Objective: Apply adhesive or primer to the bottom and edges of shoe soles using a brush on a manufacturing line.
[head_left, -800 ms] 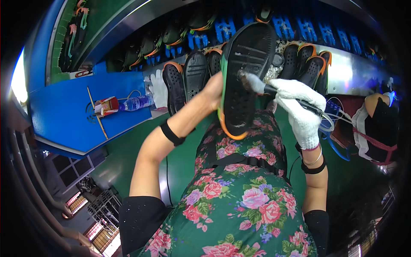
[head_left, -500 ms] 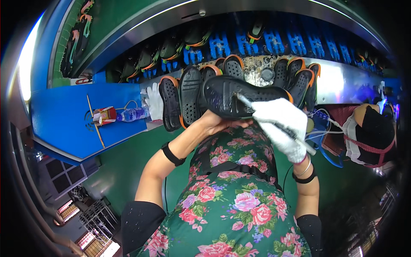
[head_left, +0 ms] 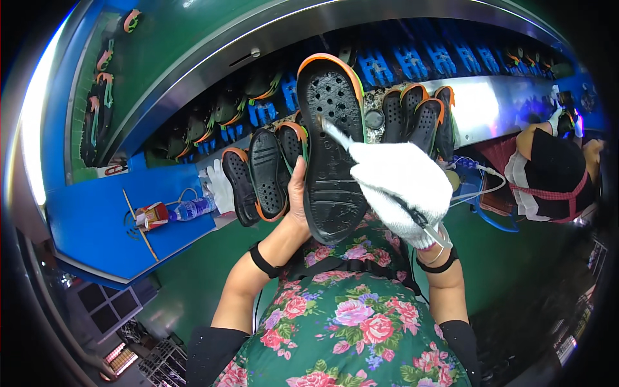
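Held sole (head_left: pixel 332 169) glossy, wet-looking; worn glove (head_left: pixel 401 184) knitted cloth; ledge (head_left: pixel 476 106) shiny metal.

Both arms reach forward with elbows bent, the left arm (head_left: pixel 248 287) slanting inward, the right arm (head_left: pixel 446 290) steeper. Short of the counter's (head_left: pixel 477 109) near edge, the bare left hand (head_left: pixel 298 200) grips, thumb upright, fingers hidden; the white-gloved right hand (head_left: pixel 403 190) is curled, pointing leftward.

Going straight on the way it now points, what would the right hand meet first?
Most likely the black perforated sole held by the left hand: the brush in the right hand points across it, its tip seeming at or near the surface, though depth is unclear.
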Demonstrator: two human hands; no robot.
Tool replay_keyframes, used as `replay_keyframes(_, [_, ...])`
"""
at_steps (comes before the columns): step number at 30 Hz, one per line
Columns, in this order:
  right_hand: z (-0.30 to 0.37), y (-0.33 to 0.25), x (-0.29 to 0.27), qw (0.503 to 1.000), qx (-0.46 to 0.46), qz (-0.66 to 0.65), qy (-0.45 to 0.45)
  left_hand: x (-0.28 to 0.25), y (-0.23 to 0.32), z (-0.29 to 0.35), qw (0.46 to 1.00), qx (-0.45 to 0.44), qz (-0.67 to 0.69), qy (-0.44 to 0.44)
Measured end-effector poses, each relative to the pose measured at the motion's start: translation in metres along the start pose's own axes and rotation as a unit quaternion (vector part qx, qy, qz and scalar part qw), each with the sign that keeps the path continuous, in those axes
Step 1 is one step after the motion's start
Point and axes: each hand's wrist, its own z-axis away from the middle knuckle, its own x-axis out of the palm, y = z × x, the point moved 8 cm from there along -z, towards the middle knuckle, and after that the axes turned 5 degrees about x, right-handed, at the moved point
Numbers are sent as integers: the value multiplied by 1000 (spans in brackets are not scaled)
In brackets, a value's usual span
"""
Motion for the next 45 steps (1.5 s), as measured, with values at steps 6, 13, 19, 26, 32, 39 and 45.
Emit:
replay_keyframes(6, [-17, -4, 3, 991, -50, 116, -33, 17, -21, 3, 992, -45, 72, -90])
replay_keyframes(13, [12, 4, 21, 998, 28, 3, -58, 12, -22, 4, 979, -62, 136, -136])
replay_keyframes(19, [19, 7, 19, 998, 12, 58, -25, 12, -17, -3, 986, -39, 87, -133])
replay_keyframes(26, [17, 21, 9, 998, 35, -36, 45, 12, -2, -14, 994, 47, -91, -33])
replay_keyframes(32, [40, 30, 36, 995, 68, -78, -2, 27, 4, -24, 992, 42, -102, -56])
replay_keyframes(39, [32, 12, 42, 1000, -9, -8, -11, 62, 16, -38, 979, 45, 60, -188])
replay_keyframes(45, [43, 45, 28, 979, 124, -155, 51, 67, 20, -43, 983, 82, 94, -134])
